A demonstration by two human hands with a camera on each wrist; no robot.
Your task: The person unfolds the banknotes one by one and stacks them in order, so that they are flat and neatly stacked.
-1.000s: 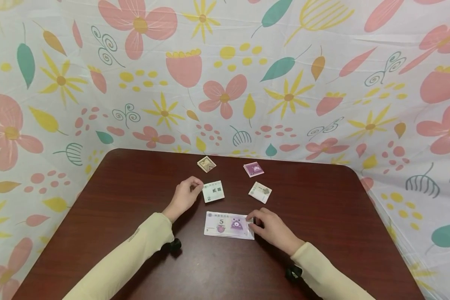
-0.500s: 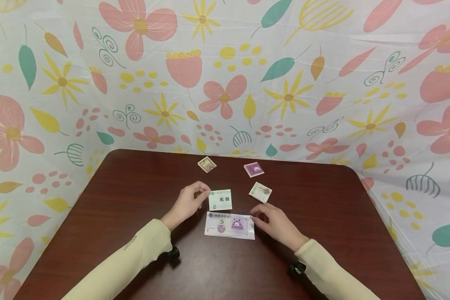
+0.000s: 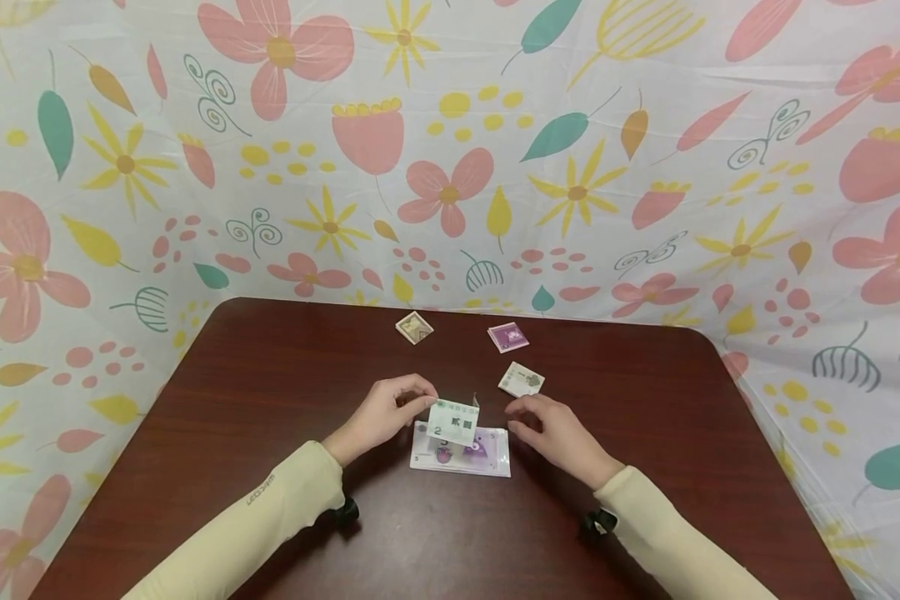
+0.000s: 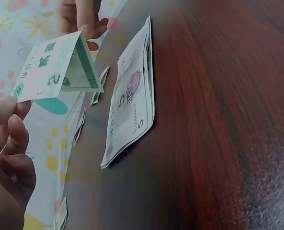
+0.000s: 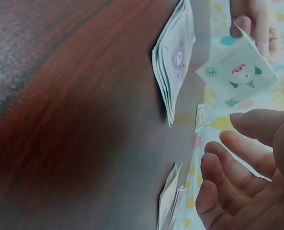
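Observation:
My left hand (image 3: pixel 385 410) pinches the left edge of a folded green banknote marked 2 (image 3: pixel 450 421), play money with cartoon prints. In the left wrist view the banknote (image 4: pixel 45 69) hangs half unfolded like a tent, raised over the table. A stack of flat purple banknotes marked 5 (image 3: pixel 491 462) lies beneath, partly covered by it in the head view. My right hand (image 3: pixel 558 433) is beside the stack's right end, holding nothing. In the right wrist view its fingers (image 5: pixel 211 165) are loosely bent and apart from the green banknote, whose cartoon side faces that camera.
Farther back on the dark red wooden table (image 3: pixel 300 342) lie a folded tan banknote (image 3: pixel 415 327), a folded purple one (image 3: pixel 508 337) and a folded whitish one (image 3: pixel 521 380). A flower-printed cloth (image 3: pixel 450 125) hangs along the table's back edge.
The green banknote has come nearer and rightward in my left hand, from beyond the purple stack to above it, and its fold has opened somewhat. My right hand has drawn slightly off the stack.

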